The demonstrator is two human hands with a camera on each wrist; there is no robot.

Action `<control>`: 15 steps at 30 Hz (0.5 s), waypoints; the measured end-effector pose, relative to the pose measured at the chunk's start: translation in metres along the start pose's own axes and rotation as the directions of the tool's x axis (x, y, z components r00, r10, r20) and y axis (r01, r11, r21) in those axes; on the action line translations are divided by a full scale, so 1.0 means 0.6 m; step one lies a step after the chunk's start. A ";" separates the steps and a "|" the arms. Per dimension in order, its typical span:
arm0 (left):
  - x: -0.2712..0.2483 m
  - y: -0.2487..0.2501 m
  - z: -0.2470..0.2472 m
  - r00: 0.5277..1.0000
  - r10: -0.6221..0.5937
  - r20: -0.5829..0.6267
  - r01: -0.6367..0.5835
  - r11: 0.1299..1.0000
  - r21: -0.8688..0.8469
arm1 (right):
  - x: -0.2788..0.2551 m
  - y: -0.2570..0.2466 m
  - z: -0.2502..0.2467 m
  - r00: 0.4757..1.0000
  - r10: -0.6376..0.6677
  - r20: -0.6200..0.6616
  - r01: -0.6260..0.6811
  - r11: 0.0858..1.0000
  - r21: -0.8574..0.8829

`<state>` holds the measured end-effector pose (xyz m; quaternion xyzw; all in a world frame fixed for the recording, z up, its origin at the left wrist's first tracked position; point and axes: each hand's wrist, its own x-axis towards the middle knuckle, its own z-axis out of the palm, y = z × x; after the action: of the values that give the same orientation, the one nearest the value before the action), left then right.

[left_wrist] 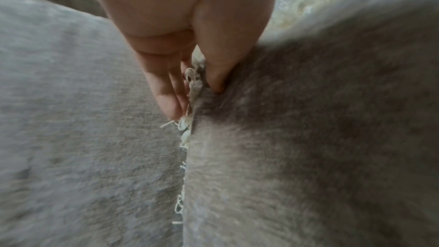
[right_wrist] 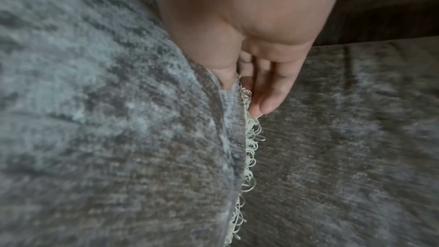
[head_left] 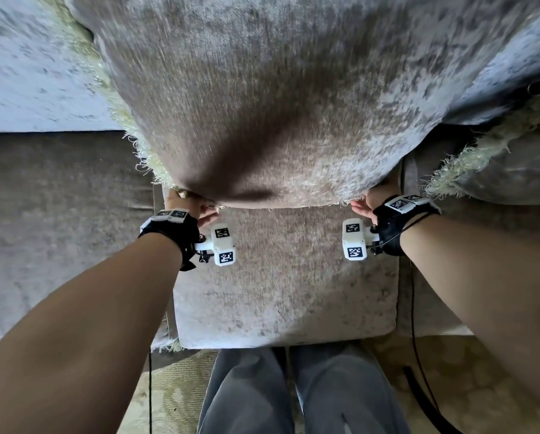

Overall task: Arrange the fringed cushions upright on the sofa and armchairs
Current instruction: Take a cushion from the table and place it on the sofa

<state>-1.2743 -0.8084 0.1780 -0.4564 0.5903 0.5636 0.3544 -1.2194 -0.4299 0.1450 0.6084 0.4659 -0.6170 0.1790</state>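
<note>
The fringed cushion (head_left: 262,98) stands on the seat cushion (head_left: 284,277) of the sofa, leaning toward the backrest (head_left: 27,73), its lower edge about midway between the seat's front edge and the back; a second fringed cushion (head_left: 506,170) lies toward the seat's right side. The left hand (head_left: 189,203) pinches the lower left corner, thumb pressed into the face and fingers (left_wrist: 166,99) behind the fringe (left_wrist: 185,134); the right hand (head_left: 373,198) pinches the lower right corner in the same way, thumb on the pile and fingers (right_wrist: 268,97) behind the looped trim; both grips are narrow and holding fabric, not stuffing. The step in hand looks like seating the cushion upright; to do it well, I would slide both corners back together so the base meets the backrest squarely; keep the pull even, since one corner leading would twist it; free the fringe from underneath before letting go; a soft filling may slump, so press the base down first.
</note>
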 end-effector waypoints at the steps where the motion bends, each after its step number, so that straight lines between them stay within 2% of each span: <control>1: 0.004 0.005 -0.002 1.000 -0.004 -0.013 0.004 1.000 0.012 | -0.007 -0.004 0.011 0.995 -0.091 -0.031 0.082 0.972 -0.221; 2: 0.003 0.010 -0.003 0.999 0.008 -0.031 -0.008 1.000 0.023 | -0.016 -0.007 0.018 0.992 -0.121 -0.028 0.103 0.925 -0.367; 3: 0.002 0.016 -0.004 0.998 0.025 -0.061 -0.024 1.000 0.013 | -0.027 -0.012 0.024 0.994 -0.106 0.016 0.096 0.808 -0.581; 4: 0.001 0.014 -0.005 0.993 0.056 -0.099 -0.057 0.998 0.001 | -0.038 -0.015 0.024 0.996 -0.082 0.015 0.065 0.642 -0.764; 5: 0.004 0.007 -0.010 0.985 0.099 -0.140 -0.101 0.995 -0.008 | -0.043 -0.017 0.020 0.989 -0.144 -0.021 0.044 0.437 -0.898; 6: 0.005 0.000 -0.015 0.975 0.132 -0.181 -0.138 0.990 -0.018 | -0.048 -0.020 0.013 0.969 -0.244 -0.022 0.061 0.329 -0.942; 7: 0.007 -0.004 -0.021 0.961 0.155 -0.230 -0.165 0.986 -0.022 | -0.046 -0.021 0.012 0.954 -0.299 -0.010 0.083 0.297 -0.951; 8: 0.009 -0.011 -0.024 0.953 0.157 -0.261 -0.172 0.984 -0.037 | -0.042 -0.024 0.009 0.955 -0.297 0.018 0.097 0.254 -0.962; 10: 0.024 -0.021 -0.029 0.948 0.137 -0.288 -0.166 0.983 -0.075 | -0.030 -0.018 0.017 0.944 -0.330 0.001 0.092 0.260 -0.961; 11: 0.028 -0.021 -0.028 0.951 0.127 -0.283 -0.154 0.985 -0.075 | -0.020 -0.011 0.013 0.944 -0.328 0.022 0.101 0.224 -0.969; 14: 0.028 -0.019 -0.029 0.969 0.104 -0.223 -0.119 0.992 -0.051 | -0.018 0.003 0.001 0.975 -0.198 0.099 0.122 0.104 -0.987; 15: 0.024 -0.017 -0.030 0.971 0.094 -0.221 -0.108 0.993 -0.049 | -0.019 0.001 -0.006 0.973 -0.214 0.082 0.111 0.131 -0.985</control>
<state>-1.2676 -0.8279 0.1629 -0.4954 0.6307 0.5451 0.2445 -1.2149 -0.4314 0.1559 0.3142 0.8241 -0.1557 0.4448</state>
